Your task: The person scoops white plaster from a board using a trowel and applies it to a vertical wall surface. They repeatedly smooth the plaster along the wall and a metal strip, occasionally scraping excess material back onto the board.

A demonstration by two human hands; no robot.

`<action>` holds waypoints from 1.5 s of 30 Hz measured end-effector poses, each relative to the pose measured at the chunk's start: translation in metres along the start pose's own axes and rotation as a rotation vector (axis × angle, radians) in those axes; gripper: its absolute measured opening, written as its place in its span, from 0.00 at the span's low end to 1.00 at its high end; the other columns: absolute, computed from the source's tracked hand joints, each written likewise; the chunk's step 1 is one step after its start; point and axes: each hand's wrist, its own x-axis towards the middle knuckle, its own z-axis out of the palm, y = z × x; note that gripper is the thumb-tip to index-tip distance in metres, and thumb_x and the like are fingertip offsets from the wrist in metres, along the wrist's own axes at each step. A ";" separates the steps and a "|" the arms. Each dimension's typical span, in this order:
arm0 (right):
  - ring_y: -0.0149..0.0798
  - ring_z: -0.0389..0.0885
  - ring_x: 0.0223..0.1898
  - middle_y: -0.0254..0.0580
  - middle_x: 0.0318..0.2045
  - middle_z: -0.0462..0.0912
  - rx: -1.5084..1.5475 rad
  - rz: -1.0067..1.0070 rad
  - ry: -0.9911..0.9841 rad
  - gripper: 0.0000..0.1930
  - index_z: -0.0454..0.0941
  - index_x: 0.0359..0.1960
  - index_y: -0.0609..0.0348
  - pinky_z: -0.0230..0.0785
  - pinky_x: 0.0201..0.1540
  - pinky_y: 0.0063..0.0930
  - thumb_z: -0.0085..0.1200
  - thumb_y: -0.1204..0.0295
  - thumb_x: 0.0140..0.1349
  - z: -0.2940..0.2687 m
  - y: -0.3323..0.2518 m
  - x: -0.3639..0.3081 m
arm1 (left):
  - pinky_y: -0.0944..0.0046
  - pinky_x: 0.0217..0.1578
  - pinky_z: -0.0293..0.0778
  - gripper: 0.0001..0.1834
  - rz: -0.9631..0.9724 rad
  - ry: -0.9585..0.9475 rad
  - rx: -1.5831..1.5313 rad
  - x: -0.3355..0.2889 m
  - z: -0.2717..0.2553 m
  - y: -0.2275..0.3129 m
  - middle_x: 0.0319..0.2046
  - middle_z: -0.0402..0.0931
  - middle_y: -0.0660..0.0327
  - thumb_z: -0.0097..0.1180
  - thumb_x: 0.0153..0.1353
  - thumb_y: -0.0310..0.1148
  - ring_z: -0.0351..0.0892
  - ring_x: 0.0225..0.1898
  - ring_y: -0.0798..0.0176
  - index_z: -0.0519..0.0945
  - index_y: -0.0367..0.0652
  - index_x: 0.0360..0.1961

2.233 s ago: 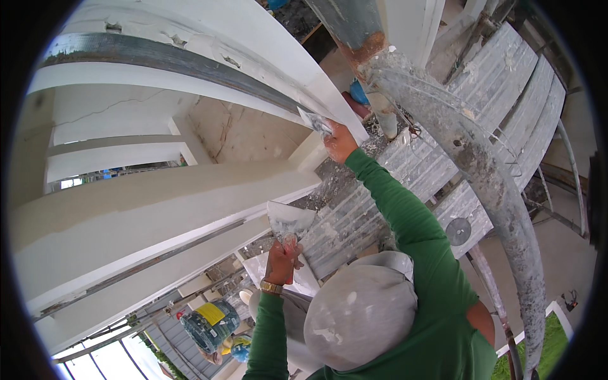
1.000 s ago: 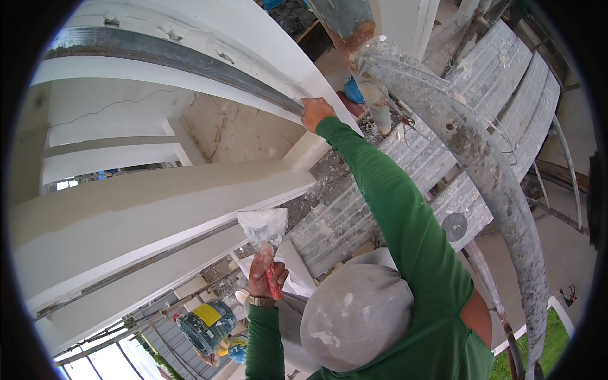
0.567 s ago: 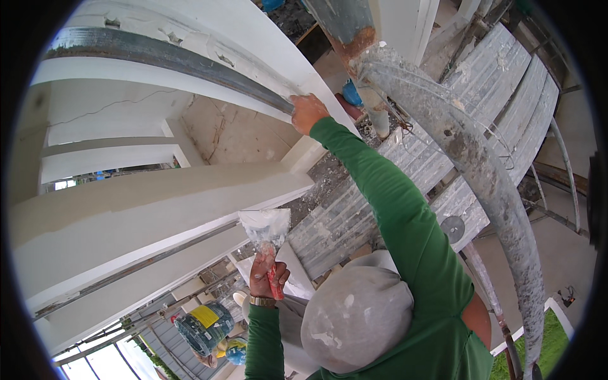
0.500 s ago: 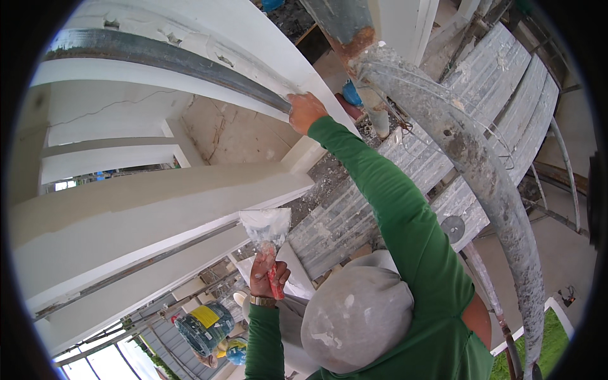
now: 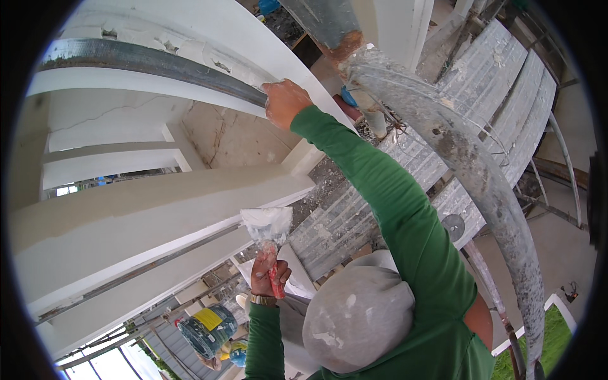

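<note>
My right hand (image 5: 287, 106), at the end of the green-sleeved arm stretched far out, is closed around the near end of a long grey metal bar (image 5: 152, 61). The bar runs left along a white wall face (image 5: 234, 31) with chipped spots just above it. Whether the bar continues under my palm is hidden. Lower down, my left hand (image 5: 261, 273), with a watch at the wrist, grips the red handle of a wide putty knife (image 5: 266, 223). Its blade points up and carries white paste. The blade is apart from the wall.
A thick, splattered scaffold pipe (image 5: 456, 126) curves down the right side. Worn metal planks (image 5: 342, 221) lie beneath my arms. A dark bucket with a yellow label (image 5: 208, 330) is at lower left. A pale concrete ledge (image 5: 158, 209) crosses the left. My grey cap (image 5: 358, 316) is below.
My right hand has moved left along the wall, the bar staying in its grip. The view has shifted slightly. My left hand and the putty knife have hardly moved.
</note>
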 end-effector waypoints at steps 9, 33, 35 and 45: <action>0.58 0.75 0.46 0.57 0.40 0.80 0.281 -0.018 0.133 0.18 0.75 0.48 0.64 0.68 0.53 0.47 0.50 0.75 0.53 -0.019 -0.011 -0.009 | 0.70 0.16 0.60 0.10 0.016 -0.017 0.047 0.025 0.021 0.012 0.30 0.74 0.71 0.50 0.63 0.29 0.58 0.11 0.71 0.71 0.47 0.46; 0.48 0.82 0.39 0.55 0.38 0.83 0.351 0.120 0.055 0.18 0.78 0.46 0.64 0.72 0.47 0.31 0.53 0.75 0.51 0.045 0.144 -0.040 | 0.66 0.11 0.62 0.11 0.068 -0.204 0.105 0.015 0.000 0.031 0.09 0.64 0.62 0.55 0.58 0.32 0.60 0.07 0.67 0.72 0.44 0.42; 0.49 0.82 0.38 0.55 0.37 0.83 0.251 0.022 0.098 0.18 0.78 0.46 0.63 0.72 0.46 0.32 0.53 0.75 0.51 0.062 0.155 -0.020 | 0.66 0.11 0.61 0.10 0.042 -0.163 0.116 0.010 0.009 0.025 0.09 0.63 0.62 0.55 0.58 0.32 0.60 0.07 0.67 0.72 0.44 0.40; 0.54 0.81 0.40 0.55 0.37 0.83 0.449 0.065 0.182 0.14 0.80 0.41 0.62 0.72 0.46 0.35 0.55 0.75 0.50 0.058 0.136 0.015 | 0.65 0.11 0.63 0.08 0.070 -0.014 0.063 -0.006 -0.002 0.022 0.15 0.68 0.63 0.52 0.59 0.28 0.62 0.07 0.67 0.70 0.45 0.40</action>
